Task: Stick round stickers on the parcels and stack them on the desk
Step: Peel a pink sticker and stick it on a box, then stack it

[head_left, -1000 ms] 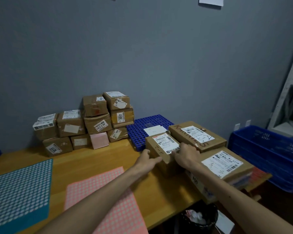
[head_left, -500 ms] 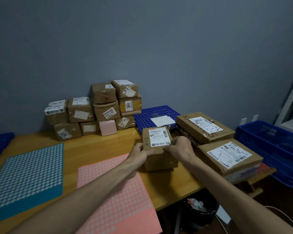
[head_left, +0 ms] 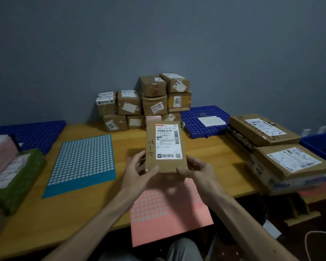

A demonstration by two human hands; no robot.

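I hold a brown parcel (head_left: pixel 166 146) in both hands above the wooden desk (head_left: pixel 120 146).
Its long axis runs away from me, with the label face tilted up toward me. My left hand (head_left: pixel 139 172) and right hand (head_left: pixel 199 174) grip its near corners, partly hiding a pink sticker sheet (head_left: pixel 167 213). Stacked parcels (head_left: pixel 145 102) stand against the grey wall (head_left: pixel 158 38). The blurred green bundle (head_left: pixel 17 176) is perhaps another.

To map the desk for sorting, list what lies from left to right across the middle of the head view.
Green-wrapped parcel → teal sheet of round white stickers → brown cardboard parcel marked 4-2 → blue perforated plastic board → large flat cardboard box with a white label.
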